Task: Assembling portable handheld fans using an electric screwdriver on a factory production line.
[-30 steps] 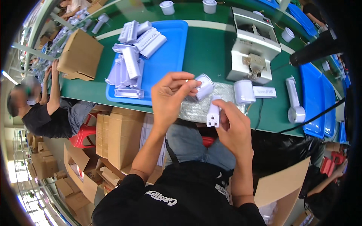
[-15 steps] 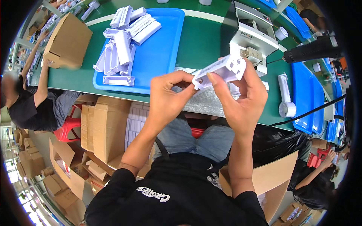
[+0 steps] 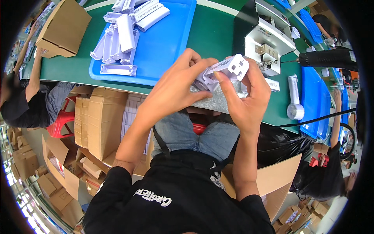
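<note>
Right hand (image 3: 249,89) curled, pinching smooth white plastic casing (image 3: 231,67) (hollow, end cut out); left hand (image 3: 180,82) arched at other end, grip unclear.

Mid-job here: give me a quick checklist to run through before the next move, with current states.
1. Long white plastic part with a notched end held by the right hand: ok.
2. Left hand at the part's other end: ok.
3. How the pieces meet under the left hand: cannot tell, largely hidden.
4. Black cylindrical power driver with a thin metal bit clear of both hands: ok.
5. White plastic handle with a round end lying apart from both hands: ok.
6. Blue rectangular plastic tray apart from the right hand: ok.
</note>
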Demonstrator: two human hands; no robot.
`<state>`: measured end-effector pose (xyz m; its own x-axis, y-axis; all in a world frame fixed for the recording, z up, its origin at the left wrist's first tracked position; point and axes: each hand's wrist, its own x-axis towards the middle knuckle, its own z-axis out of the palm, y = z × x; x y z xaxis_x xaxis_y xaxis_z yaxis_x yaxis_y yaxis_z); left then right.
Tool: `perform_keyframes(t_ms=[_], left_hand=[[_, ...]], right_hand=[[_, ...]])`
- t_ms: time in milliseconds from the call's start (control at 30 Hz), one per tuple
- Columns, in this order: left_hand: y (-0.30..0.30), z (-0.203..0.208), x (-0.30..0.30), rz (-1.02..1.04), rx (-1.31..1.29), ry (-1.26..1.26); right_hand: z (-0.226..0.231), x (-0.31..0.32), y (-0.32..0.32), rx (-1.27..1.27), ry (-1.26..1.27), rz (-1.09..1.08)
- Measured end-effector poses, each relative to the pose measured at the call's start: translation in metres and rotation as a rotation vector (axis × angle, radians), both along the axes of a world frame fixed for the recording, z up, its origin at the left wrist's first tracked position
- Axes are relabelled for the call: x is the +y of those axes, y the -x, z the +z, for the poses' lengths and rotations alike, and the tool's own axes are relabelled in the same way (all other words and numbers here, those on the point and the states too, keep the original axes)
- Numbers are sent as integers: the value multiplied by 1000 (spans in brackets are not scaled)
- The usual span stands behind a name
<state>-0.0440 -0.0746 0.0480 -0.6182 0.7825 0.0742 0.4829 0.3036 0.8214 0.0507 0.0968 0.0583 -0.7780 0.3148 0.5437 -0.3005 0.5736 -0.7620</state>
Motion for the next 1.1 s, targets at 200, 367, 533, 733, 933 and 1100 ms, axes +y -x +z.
perform_keyframes(t_ms=[200, 367, 533, 733, 933, 1100], left_hand=[[-12, -22, 7, 63, -66, -339], [-15, -39, 16, 127, -50, -432], [-19, -52, 22, 183, -124, -505], [-20, -58, 24, 176, -146, -537], [-20, -54, 25, 196, -144, -514], [-19, -50, 25, 172, -40, -471]], right_hand=[[-4, 5, -7, -111, 10, 56], [-8, 14, -7, -29, -120, 59], [-7, 21, -8, 3, -174, 83], [-8, 20, -8, -2, -171, 97], [-7, 25, -4, 22, -261, 117], [-6, 30, -5, -26, -186, 157]])
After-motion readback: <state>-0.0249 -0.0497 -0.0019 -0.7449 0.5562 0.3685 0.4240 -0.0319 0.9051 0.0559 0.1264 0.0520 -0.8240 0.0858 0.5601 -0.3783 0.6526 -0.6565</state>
